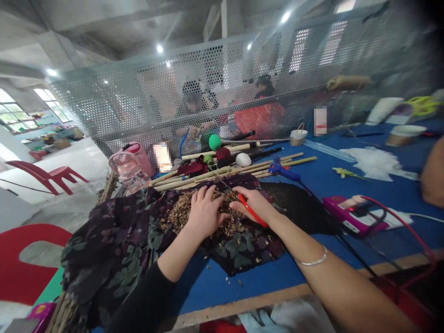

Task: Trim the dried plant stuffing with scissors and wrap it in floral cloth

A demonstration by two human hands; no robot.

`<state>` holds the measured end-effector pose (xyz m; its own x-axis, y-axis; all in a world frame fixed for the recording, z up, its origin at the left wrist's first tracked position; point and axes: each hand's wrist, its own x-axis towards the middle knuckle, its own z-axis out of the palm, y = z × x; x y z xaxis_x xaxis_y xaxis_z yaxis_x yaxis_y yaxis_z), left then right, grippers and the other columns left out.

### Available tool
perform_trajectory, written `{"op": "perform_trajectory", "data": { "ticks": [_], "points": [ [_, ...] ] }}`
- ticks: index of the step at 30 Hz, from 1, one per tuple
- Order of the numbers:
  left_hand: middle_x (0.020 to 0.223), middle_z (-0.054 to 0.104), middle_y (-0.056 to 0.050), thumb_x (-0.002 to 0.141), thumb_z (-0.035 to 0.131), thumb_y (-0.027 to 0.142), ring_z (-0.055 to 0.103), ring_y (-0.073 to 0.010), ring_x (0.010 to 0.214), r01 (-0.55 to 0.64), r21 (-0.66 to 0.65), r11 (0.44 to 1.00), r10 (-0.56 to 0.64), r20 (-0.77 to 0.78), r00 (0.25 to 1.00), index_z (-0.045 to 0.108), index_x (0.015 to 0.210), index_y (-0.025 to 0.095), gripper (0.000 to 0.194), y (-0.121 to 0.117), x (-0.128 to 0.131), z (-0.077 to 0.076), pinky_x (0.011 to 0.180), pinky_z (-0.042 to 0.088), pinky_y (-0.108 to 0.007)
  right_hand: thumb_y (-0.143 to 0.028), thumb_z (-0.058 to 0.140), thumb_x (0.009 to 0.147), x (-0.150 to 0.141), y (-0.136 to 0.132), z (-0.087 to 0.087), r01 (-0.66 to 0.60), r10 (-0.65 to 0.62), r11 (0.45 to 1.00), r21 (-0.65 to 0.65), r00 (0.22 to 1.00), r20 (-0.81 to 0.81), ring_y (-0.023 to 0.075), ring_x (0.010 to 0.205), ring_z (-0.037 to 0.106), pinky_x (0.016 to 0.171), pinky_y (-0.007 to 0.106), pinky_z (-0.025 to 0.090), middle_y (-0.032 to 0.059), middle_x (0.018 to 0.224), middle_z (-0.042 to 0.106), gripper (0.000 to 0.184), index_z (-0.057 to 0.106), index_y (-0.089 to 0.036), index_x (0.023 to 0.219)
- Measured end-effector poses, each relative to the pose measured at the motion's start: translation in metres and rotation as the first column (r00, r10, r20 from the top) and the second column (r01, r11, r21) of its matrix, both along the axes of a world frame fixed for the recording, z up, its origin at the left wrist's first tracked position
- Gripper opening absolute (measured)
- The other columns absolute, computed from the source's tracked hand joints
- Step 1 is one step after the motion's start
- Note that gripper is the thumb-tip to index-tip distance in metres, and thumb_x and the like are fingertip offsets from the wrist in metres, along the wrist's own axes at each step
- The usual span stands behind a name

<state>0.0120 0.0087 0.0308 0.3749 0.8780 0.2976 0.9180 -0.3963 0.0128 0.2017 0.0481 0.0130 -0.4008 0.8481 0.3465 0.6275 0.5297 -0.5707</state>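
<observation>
A heap of small dry brown chips (180,215), like chopped plant bits, lies on a dark floral cloth (118,231) on the blue table. My left hand (204,210) rests on the heap, palm down with its fingers apart, gripping nothing. Just to its right, my right hand (255,206) is closed around scissors with red handles (253,213). Their thin blades point away and to the left, over the far side of the heap. My right fingertips touch or hover at the chips; I cannot tell which.
Behind the heap lie wooden sticks (194,179), a green ball (215,142), a white ball (243,160) and a blue glue gun (284,171). A pink bag (133,164) stands left, a purple power strip (354,217) right. A perforated metal screen (138,106) separates people beyond.
</observation>
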Motion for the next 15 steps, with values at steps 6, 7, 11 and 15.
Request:
{"op": "perform_trajectory", "data": {
  "ticks": [6,7,11,15],
  "points": [
    [0.124,0.053,-0.010,0.074,0.059,0.047,0.042,-0.0333,0.118,0.031,-0.198,0.980,-0.050,-0.094,0.994,0.060,0.109,0.025,0.042,0.027,0.008,-0.007,0.100,0.013,-0.066,-0.057,0.053,0.077,0.004,0.003,0.000,0.005,-0.005,1.000,-0.006,0.999,-0.050,0.0126,0.052,0.046,0.053,0.022,0.035,0.0001,0.060,0.054,0.054,0.057,-0.013,0.107],
    [0.114,0.059,-0.009,0.076,0.059,0.041,0.048,-0.0300,0.111,0.021,-0.215,0.976,-0.044,-0.101,0.994,0.062,0.105,0.024,0.034,0.027,0.005,-0.007,0.101,0.015,-0.064,-0.058,0.052,0.077,0.005,0.003,-0.001,0.009,-0.009,1.000,0.001,0.999,-0.046,0.0125,0.052,0.045,0.052,0.022,0.034,-0.0006,0.059,0.052,0.054,0.057,-0.014,0.107],
    [0.095,0.064,-0.006,0.081,0.053,0.024,0.056,-0.0226,0.099,0.043,-0.219,0.975,-0.053,-0.039,0.998,0.065,0.094,0.021,0.018,0.016,-0.019,-0.004,0.101,0.027,-0.051,-0.058,0.052,0.077,0.006,0.005,-0.004,-0.009,0.009,1.000,0.004,0.999,-0.031,0.0119,0.050,0.043,0.051,0.021,0.032,-0.0032,0.054,0.047,0.052,0.056,-0.015,0.107],
    [0.104,0.064,-0.008,0.084,0.048,0.019,0.056,-0.0196,0.100,0.124,-0.174,0.977,-0.104,0.120,0.987,0.064,0.100,0.020,0.023,0.006,-0.044,-0.013,0.095,0.038,-0.036,-0.056,0.052,0.078,0.006,0.004,-0.005,-0.026,0.026,1.000,0.006,1.000,-0.008,0.0123,0.051,0.044,0.054,0.022,0.034,-0.0032,0.055,0.046,0.051,0.055,-0.015,0.108]
  ]
}}
